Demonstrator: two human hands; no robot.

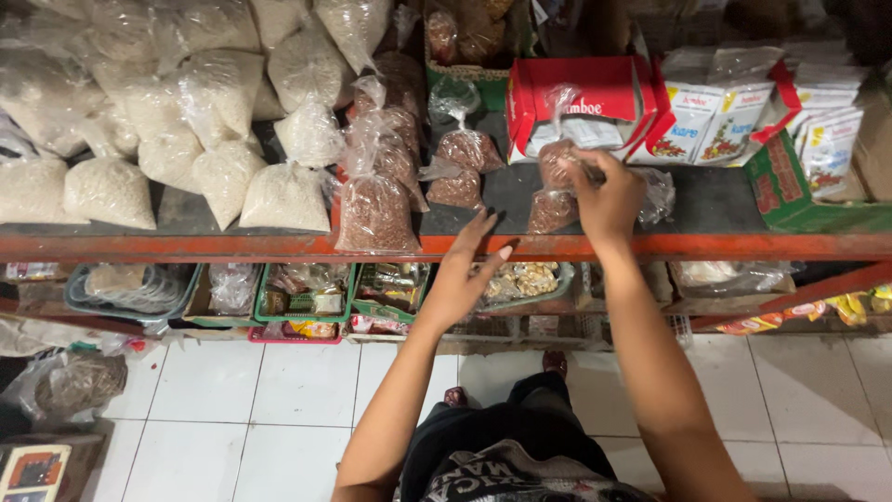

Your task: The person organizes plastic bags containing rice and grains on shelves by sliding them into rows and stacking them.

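Overhead: looking down from head height at a shop shelf with an orange-red front rail (232, 246); two bare arms reach forward over a white tiled floor (232, 409).

Right hand: the right hand (609, 200) is closed around a small clear bag of reddish-brown beans (556, 167), fingers curled over the bag's upper part just under its knotted neck.

Left hand: the left hand (460, 274) is relaxed and flat, grasping nothing, fingertips reaching just over the shelf rail.

Beyond the left fingertips: two more small bean bags (465, 167) stand a little further back on the dark shelf top.

Left of the left fingers: a fuller bean bag (374, 212) stands at the shelf edge, and past it a heap of clear bags of white rice (186, 121).

Beyond the right fingers: an open red carton (581, 93), then white sachet boxes (720, 116) off to the right.

Below the hands: trays of small packets (307, 293) on a lower shelf.

Handling, as a judgement: the held bag looks light for one hand, soft and shifting, with thin slippery plastic that could tear.

Where to grip, as a judgement: the twisted neck below the knot, or a cupped hold round the filled body.
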